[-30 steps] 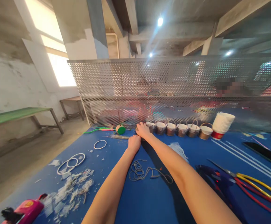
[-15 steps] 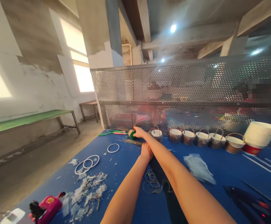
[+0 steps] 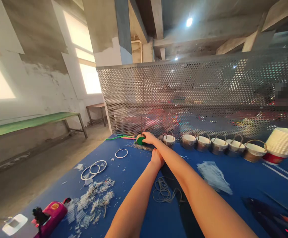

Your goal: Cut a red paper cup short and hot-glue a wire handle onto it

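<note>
blue felt-covered surface (image 3: 144,228) in a bare concrete workshop, closed at twelve o'clock by a perforated grey metal screen (image 3: 198,96). the right hand (image 3: 149,138) reaches far out to the round green-faced spool (image 3: 140,140) that stands at the surface's far edge, about eleven o'clock from the viewer; its grip rests curled on the spool, though whether it truly clamps it cannot be told. the left hand (image 3: 157,158) lies nearer, at six o'clock of the right, fingers bent under; its grip cannot be read. judged step: taking hold of the spool; the next move likely calls for a firm pinch on its rim before drawing it back. the spool looks small, flat-faced, green with a tan rim, a thin rod rising beside it. at three o'clock of it stands a row of small handled baskets (image 3: 203,143); coiled grey cord (image 3: 162,192) lies under the forearms.
</note>
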A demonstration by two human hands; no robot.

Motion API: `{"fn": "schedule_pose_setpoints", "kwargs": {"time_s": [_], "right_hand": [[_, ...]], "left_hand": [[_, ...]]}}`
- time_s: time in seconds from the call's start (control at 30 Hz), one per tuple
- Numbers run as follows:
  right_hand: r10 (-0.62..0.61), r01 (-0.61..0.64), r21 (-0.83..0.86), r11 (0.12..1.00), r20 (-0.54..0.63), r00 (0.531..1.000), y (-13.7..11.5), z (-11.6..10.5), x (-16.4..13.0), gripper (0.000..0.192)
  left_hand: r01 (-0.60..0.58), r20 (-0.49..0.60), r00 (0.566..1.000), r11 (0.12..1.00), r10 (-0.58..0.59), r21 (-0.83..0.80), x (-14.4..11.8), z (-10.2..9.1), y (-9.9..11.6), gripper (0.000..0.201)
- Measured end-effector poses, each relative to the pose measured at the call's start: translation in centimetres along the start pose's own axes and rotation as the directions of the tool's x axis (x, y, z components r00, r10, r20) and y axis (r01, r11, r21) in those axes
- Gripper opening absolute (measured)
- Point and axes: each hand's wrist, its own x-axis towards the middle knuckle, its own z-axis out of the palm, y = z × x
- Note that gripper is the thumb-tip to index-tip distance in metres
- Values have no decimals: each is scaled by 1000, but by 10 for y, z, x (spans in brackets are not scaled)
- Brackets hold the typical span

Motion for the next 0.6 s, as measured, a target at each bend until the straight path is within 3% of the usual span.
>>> {"fn": "schedule_pose_setpoints", "kwargs": {"time_s": [0.1, 0.33, 0.6], "right_hand": [[46, -45, 22, 999, -23, 999, 2, -1, -1, 32], [163, -141, 120, 983, -199, 966, 1, -10, -3, 33], [201, -131, 305, 943, -210, 957, -15, -18, 0, 32]], "left_hand": [[-5, 4, 1000, 1000, 5, 4, 2, 1, 0, 32], [-23, -3, 1000, 1000, 23, -8, 4, 4, 1, 34], [-1, -40, 999, 997, -2, -78, 7, 8, 5, 31]]}}
